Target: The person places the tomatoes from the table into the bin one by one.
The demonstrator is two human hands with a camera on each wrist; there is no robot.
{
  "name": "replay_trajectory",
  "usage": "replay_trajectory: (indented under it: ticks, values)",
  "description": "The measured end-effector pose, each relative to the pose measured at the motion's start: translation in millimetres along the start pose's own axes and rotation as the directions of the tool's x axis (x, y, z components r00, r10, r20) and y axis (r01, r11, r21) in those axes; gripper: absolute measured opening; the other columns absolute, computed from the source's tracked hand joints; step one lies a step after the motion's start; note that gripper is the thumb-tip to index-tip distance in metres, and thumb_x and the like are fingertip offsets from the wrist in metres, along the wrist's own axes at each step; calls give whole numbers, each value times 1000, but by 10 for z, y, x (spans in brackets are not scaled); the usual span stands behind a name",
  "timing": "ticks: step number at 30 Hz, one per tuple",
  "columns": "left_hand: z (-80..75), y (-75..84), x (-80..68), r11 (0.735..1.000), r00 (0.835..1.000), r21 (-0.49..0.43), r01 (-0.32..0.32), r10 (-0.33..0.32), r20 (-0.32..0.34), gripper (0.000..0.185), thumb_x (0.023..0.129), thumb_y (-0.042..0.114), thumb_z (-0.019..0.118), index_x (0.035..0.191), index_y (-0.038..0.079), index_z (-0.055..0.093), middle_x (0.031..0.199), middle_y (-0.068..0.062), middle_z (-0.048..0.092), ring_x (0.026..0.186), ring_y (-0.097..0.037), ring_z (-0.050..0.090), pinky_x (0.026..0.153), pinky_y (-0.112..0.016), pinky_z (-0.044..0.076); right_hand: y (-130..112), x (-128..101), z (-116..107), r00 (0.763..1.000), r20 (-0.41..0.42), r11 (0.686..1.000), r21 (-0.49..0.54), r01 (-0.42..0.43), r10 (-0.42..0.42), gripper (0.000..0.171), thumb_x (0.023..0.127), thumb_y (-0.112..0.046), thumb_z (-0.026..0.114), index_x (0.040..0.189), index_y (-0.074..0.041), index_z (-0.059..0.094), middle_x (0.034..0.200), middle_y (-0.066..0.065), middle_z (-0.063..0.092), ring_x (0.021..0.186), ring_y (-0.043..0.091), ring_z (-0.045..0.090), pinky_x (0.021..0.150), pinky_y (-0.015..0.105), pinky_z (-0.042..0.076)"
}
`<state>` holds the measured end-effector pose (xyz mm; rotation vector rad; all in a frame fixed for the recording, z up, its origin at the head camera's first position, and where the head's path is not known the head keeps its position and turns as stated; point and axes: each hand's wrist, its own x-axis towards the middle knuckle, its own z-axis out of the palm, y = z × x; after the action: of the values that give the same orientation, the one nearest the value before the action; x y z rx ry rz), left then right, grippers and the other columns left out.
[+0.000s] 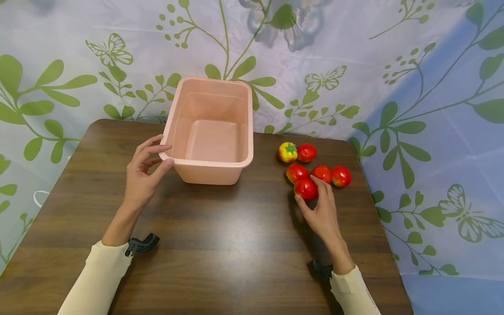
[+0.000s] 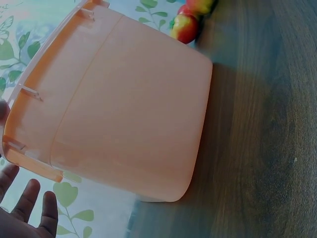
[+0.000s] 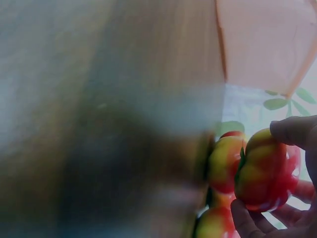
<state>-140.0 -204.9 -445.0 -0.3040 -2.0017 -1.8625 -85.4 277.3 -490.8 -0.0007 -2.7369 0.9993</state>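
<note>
An empty pink plastic tub stands at the back middle of the dark wooden table. My left hand touches its front left corner with thumb and fingers spread; the left wrist view shows the tub's wall close up and my fingertips below it. Several red tomatoes lie to the right of the tub. My right hand curls its fingers and thumb around the nearest tomato, seen in the right wrist view as a red-yellow tomato between thumb and fingers.
The other tomatoes lie in a cluster near the table's right edge, one of them yellowish with a green stem. A leaf-and-butterfly patterned cloth hangs behind and to the right of the table.
</note>
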Motion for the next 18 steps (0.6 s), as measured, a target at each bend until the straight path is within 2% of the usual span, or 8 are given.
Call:
replay_trajectory:
  ticks: [8, 12, 16, 18]
  values:
    - [3, 0, -1, 1000, 1000, -7, -5, 5, -4, 35, 95, -4, 74, 130, -6, 72, 158, -14, 55, 143, -21, 52, 102, -20, 53, -207, 113, 26, 999, -5, 998, 47, 44, -44, 74, 96, -33, 80, 160, -19, 47, 157, 12, 49, 142, 34, 52, 116, 66, 49]
    - [13, -11, -3, 998, 1000, -60, -15, 15, -2, 35, 95, -6, 73, 129, -9, 70, 158, -16, 54, 136, -21, 59, 102, -19, 54, -331, 166, 65, 997, -13, 993, 88, 72, -71, 74, 94, -32, 82, 159, -20, 48, 156, 11, 50, 142, 34, 53, 117, 65, 49]
    - [17, -1, -20, 993, 1000, -121, 11, -10, 8, 35, 96, -7, 71, 131, -10, 68, 159, -15, 52, 126, -23, 66, 105, -17, 56, -461, 232, 113, 994, -20, 988, 111, 109, -107, 74, 94, -31, 83, 159, -22, 48, 156, 10, 51, 141, 32, 54, 116, 62, 51]
    - [20, 4, -30, 991, 1000, -131, 30, -29, 12, 35, 97, -6, 71, 132, -9, 68, 160, -14, 51, 126, -23, 66, 105, -16, 57, -523, 272, 135, 991, -26, 985, 116, 131, -129, 75, 94, -32, 83, 159, -22, 48, 156, 9, 51, 140, 30, 55, 116, 60, 52]
